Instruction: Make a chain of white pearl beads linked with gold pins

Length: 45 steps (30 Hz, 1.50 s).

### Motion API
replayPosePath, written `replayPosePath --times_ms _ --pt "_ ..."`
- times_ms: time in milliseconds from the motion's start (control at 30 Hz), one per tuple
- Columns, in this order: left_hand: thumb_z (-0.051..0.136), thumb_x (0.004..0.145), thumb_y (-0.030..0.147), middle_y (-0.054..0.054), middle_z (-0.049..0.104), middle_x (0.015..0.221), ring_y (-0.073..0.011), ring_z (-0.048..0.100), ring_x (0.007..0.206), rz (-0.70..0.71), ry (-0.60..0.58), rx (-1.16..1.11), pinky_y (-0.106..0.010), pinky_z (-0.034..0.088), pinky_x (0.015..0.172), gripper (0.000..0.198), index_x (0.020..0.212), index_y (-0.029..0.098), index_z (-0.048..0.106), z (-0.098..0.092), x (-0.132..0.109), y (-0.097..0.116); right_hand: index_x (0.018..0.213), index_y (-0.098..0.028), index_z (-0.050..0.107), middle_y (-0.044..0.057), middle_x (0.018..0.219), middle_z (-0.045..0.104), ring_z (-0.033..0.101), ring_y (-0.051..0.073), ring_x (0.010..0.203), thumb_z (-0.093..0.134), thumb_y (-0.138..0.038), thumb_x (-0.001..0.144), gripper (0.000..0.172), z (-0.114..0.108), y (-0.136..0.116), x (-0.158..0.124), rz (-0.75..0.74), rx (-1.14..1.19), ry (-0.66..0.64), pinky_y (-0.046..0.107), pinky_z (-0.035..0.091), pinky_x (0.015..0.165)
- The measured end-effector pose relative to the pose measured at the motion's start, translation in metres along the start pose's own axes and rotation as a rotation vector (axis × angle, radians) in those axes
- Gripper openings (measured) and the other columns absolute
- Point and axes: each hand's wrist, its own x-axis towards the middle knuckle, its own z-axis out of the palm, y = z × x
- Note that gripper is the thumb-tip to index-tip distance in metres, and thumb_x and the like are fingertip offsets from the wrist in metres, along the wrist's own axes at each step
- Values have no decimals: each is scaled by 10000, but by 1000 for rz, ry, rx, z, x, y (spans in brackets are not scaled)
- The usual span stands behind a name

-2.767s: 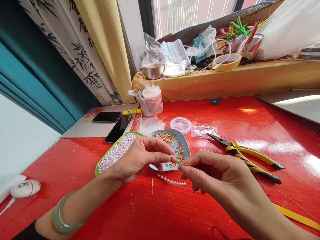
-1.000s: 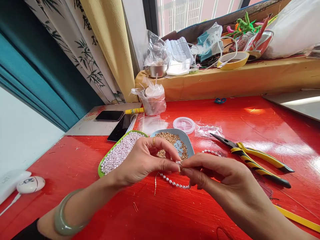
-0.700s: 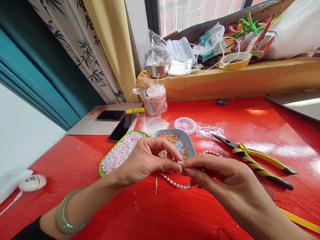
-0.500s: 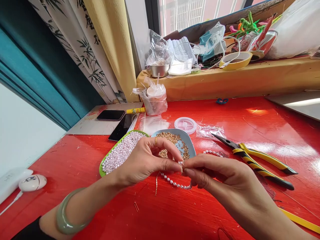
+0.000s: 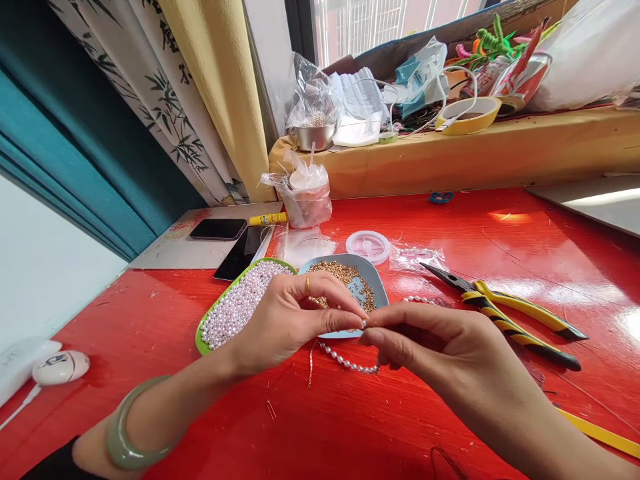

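Observation:
My left hand (image 5: 293,323) and my right hand (image 5: 440,350) meet fingertip to fingertip above the red table (image 5: 350,427), both pinched on a pearl strand (image 5: 345,362). The strand sags in a short loop below the pinch, and a further stretch of it (image 5: 417,300) shows behind my right hand. A thin gold chain end (image 5: 310,365) dangles at its left. Just behind my hands stand a green dish of white pearls (image 5: 235,307) and a blue dish of small gold beads (image 5: 350,280). A green bangle (image 5: 120,433) sits on my left wrist.
Yellow-handled pliers (image 5: 505,317) lie to the right. Behind the dishes are a clear thread spool (image 5: 367,245), small plastic bags (image 5: 417,257), a bagged cup (image 5: 305,193), two phones (image 5: 230,240) and a yellow tube (image 5: 267,219). A cluttered sill (image 5: 450,153) runs along the back; a white mouse (image 5: 57,367) is far left.
Since 2.8 s ago my fingertips have closed together on the strand, and its loop now hangs from the pinch. In the last second the hands have hardly moved.

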Motion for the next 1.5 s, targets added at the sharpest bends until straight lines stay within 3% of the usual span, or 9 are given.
replayPosePath --times_ms 200,533,833,1000,1100,1200,1500 --pt "707 675 80 3 590 683 -107 539 663 32 40 69 -224 432 604 152 697 226 746 2 -1 1 812 -236 708 -33 604 621 519 102 509 637 -313 762 117 -2 3 -1 -89 -119 97 201 401 458" --pt "697 697 120 -3 554 680 -115 518 653 42 48 121 -240 416 587 147 748 245 755 2 -2 1 819 -229 701 -36 560 559 464 106 489 617 -335 770 145 -2 5 0 -49 -137 72 213 362 440" --pt "685 728 155 0 591 706 -117 529 671 126 48 252 -248 416 599 72 735 211 728 -1 -3 1 737 -203 691 -25 586 625 509 97 505 574 -260 797 143 -1 4 0 -49 -117 33 196 371 437" --pt "625 787 209 -9 614 741 -135 511 690 165 116 548 -269 405 621 72 744 189 680 -16 4 -1 718 -192 667 -24 582 617 480 88 480 580 -262 787 132 -2 3 1 -30 -121 67 190 375 423" --pt "603 793 200 -16 649 766 -182 493 793 101 -31 912 -320 394 718 102 739 204 689 -24 9 -9 708 -185 665 -9 590 625 490 99 487 564 -277 786 157 -2 3 1 -33 -138 82 203 386 429" --pt "556 807 177 -23 670 812 -217 463 858 32 -186 1125 -355 381 747 152 798 212 703 -25 13 -21 703 -181 661 6 612 639 518 113 512 546 -280 789 175 -2 3 2 -41 -144 83 218 408 455" --pt "539 814 253 -60 655 776 -240 449 829 59 -143 1291 -340 367 660 174 794 174 692 -19 15 -36 709 -182 662 5 623 641 524 118 527 541 -275 786 171 -3 3 3 -34 -149 76 228 404 471"
